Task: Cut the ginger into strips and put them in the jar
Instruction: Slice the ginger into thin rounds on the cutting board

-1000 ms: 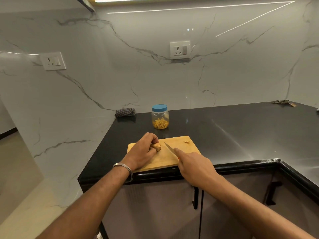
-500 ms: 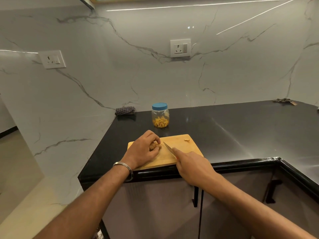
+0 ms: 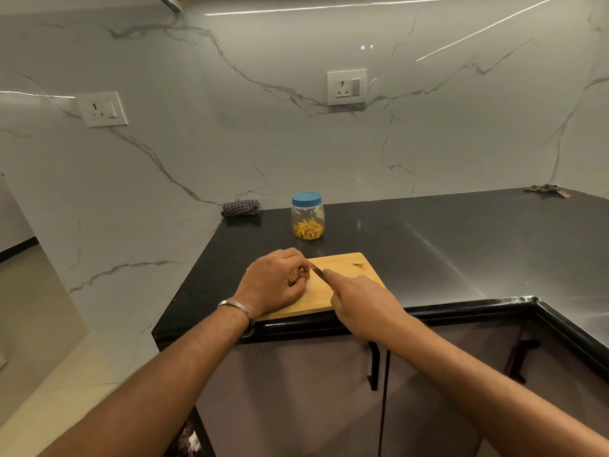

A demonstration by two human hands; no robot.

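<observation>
A wooden cutting board (image 3: 341, 260) lies at the front edge of the black counter. My left hand (image 3: 275, 283) curls over a small piece of ginger (image 3: 301, 275) on the board and holds it down; most of the ginger is hidden under my fingers. My right hand (image 3: 361, 300) grips a knife (image 3: 317, 270) whose blade points up-left and meets the ginger beside my left fingertips. A clear jar (image 3: 307, 221) with a blue lid stands behind the board, closed, with yellow ginger strips at its bottom. A small ginger scrap (image 3: 358, 264) lies near the board's far right corner.
A folded checked cloth (image 3: 240, 207) sits at the counter's back left corner. Some dark scraps (image 3: 547, 189) lie at the far right against the wall. The black counter (image 3: 461, 245) stretches right. Two wall sockets hang on the marble backsplash. Cabinet doors with black handles stand below.
My left hand has closed tighter over the ginger, hiding more of it. The knife blade has moved left to touch the ginger at my fingertips.
</observation>
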